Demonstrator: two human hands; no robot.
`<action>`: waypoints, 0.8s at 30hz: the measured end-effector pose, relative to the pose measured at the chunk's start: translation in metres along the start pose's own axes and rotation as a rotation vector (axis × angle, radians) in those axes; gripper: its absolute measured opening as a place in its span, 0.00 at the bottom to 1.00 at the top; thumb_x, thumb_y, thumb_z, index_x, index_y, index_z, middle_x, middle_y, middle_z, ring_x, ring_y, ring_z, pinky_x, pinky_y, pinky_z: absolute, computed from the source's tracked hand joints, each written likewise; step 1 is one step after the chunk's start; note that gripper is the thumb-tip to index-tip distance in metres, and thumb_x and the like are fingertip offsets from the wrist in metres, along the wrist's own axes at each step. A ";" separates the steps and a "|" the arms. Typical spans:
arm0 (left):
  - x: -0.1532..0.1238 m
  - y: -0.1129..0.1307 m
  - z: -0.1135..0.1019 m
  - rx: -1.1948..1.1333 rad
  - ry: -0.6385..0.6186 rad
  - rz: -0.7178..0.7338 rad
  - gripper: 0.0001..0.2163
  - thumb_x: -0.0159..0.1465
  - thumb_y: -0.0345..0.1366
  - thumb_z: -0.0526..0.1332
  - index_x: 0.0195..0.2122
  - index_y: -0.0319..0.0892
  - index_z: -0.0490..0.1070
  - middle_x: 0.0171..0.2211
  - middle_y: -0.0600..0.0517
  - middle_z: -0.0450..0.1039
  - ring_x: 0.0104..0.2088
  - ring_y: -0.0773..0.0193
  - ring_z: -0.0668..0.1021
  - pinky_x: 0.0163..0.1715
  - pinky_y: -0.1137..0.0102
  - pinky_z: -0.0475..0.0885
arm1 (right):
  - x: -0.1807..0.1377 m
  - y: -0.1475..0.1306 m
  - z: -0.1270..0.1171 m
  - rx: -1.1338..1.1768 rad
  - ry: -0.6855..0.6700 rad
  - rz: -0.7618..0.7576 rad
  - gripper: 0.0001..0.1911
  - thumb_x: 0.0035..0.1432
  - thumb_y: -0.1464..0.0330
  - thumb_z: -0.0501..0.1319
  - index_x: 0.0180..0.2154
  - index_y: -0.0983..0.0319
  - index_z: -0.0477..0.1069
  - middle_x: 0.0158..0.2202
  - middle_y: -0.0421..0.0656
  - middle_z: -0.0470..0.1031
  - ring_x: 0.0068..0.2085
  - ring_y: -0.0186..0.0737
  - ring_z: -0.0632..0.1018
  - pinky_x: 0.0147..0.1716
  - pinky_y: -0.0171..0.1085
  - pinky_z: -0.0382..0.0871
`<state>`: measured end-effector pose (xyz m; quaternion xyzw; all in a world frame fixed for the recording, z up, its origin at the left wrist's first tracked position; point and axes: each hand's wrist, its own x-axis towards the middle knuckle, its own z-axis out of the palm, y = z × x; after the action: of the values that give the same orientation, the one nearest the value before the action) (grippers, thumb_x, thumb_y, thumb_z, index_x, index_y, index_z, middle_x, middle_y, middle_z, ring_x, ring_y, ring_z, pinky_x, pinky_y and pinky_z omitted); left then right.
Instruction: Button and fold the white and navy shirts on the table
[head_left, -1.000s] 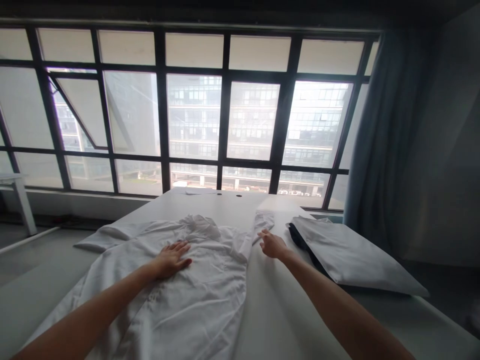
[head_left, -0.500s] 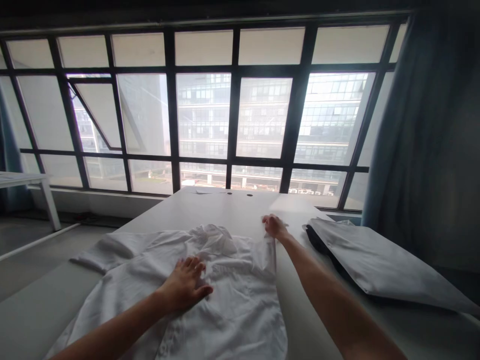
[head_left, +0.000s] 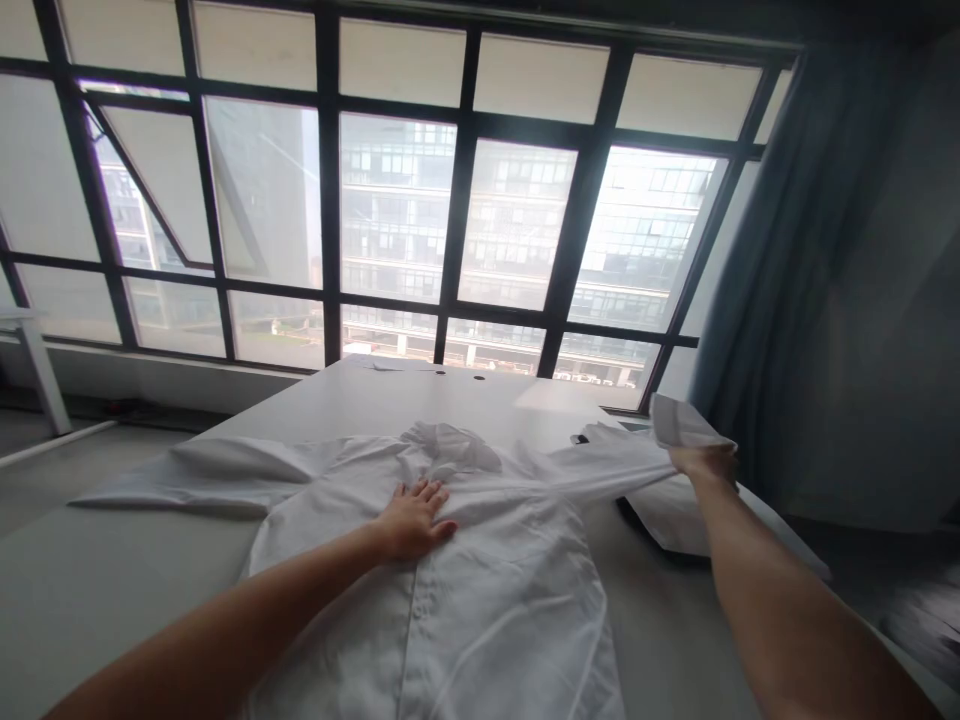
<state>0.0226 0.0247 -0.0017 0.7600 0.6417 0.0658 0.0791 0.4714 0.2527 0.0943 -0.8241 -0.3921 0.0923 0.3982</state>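
A white button-up shirt (head_left: 510,590) lies front up on the white table (head_left: 330,405), its collar toward the window. My left hand (head_left: 415,520) rests flat on the chest just below the collar, fingers spread. Out to the right, my right hand (head_left: 705,465) is closed around the end of the shirt's sleeve (head_left: 600,468), which stretches taut above the table, the cuff flopping up past my fingers. The other sleeve (head_left: 202,475) extends over the table to the left.
Beneath the raised sleeve, a white-topped stack or package with a dark underside (head_left: 679,520) sits at the table's right. Windows (head_left: 405,210) stand behind the table, with a dark curtain (head_left: 787,300) at right. Another white table (head_left: 37,365) is at far left.
My right hand has pulled the sleeve outward to the right and lifted it. My left hand stays flat on the shirt, slightly nearer the collar. The view has tilted and turned.
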 end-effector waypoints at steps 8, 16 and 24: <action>-0.001 0.000 0.004 -0.009 0.013 -0.015 0.34 0.69 0.58 0.44 0.70 0.43 0.55 0.72 0.43 0.46 0.71 0.44 0.50 0.65 0.40 0.46 | 0.024 0.034 0.000 -0.155 0.099 0.021 0.63 0.48 0.60 0.68 0.72 0.70 0.29 0.70 0.73 0.35 0.68 0.81 0.48 0.57 0.73 0.53; 0.013 0.023 0.008 -0.039 -0.003 -0.038 0.35 0.69 0.58 0.43 0.71 0.42 0.52 0.72 0.42 0.43 0.71 0.43 0.47 0.65 0.38 0.45 | -0.101 -0.043 0.046 -0.457 -0.376 -0.742 0.33 0.63 0.56 0.54 0.64 0.68 0.63 0.65 0.59 0.62 0.65 0.59 0.64 0.62 0.53 0.59; 0.006 -0.091 -0.014 0.004 0.090 -0.315 0.34 0.68 0.58 0.45 0.71 0.46 0.51 0.73 0.45 0.44 0.71 0.46 0.50 0.67 0.48 0.48 | -0.202 -0.013 0.106 -0.578 -0.881 -1.073 0.42 0.65 0.46 0.47 0.71 0.63 0.49 0.73 0.51 0.43 0.72 0.53 0.48 0.66 0.56 0.47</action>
<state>-0.0673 0.0460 -0.0070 0.6466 0.7558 0.0855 0.0581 0.2781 0.1738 0.0004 -0.4785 -0.8716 0.1002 -0.0377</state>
